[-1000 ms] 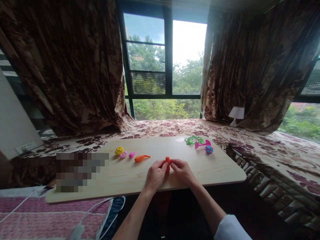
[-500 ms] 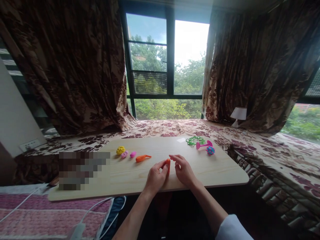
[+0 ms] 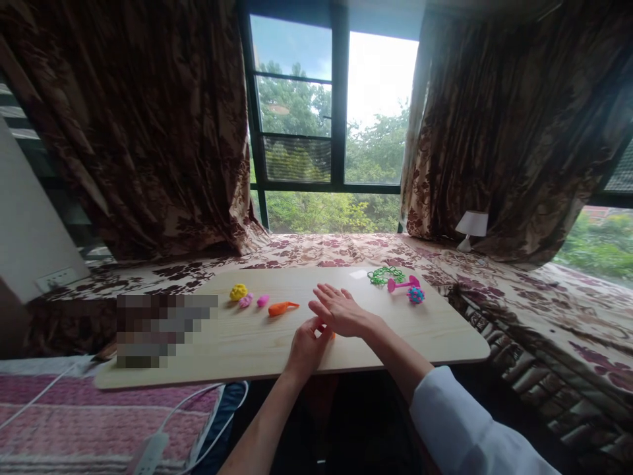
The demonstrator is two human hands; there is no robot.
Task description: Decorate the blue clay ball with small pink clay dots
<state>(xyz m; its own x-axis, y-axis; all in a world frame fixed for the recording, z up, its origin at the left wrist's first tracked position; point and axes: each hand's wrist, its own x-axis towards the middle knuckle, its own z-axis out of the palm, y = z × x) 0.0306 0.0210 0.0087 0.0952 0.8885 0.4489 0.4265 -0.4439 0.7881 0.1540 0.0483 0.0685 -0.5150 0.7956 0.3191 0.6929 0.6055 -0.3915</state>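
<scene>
My left hand [image 3: 307, 346] is closed around a small orange piece [image 3: 333, 336], holding it over the near middle of the table. Most of that piece is hidden by my hands, and its kind does not show. Flat, with fingers stretched out, my right hand [image 3: 341, 311] lies across the top of the left fingertips and the piece. To the left on the tabletop rests an orange carrot-shaped thing [image 3: 281, 308] with a thin tail. Beside it are a bright pink lump [image 3: 262, 301], a pale pink lump [image 3: 246, 301] and a yellow knobbly lump [image 3: 238, 291].
Toward the back right of the pale wooden table [image 3: 395, 343] are a green beaded string [image 3: 383, 275], a pink dumbbell-shaped toy [image 3: 403, 284] and a blue-and-pink spiky ball [image 3: 416, 295]. A small lamp [image 3: 472, 227] stands on the sill. A white power strip [image 3: 151, 454] lies lower left.
My right hand has moved left and flattened over the left hand's fingertips, covering the orange piece that stood in view before. The left hand keeps its hold. Nothing else on the table has moved.
</scene>
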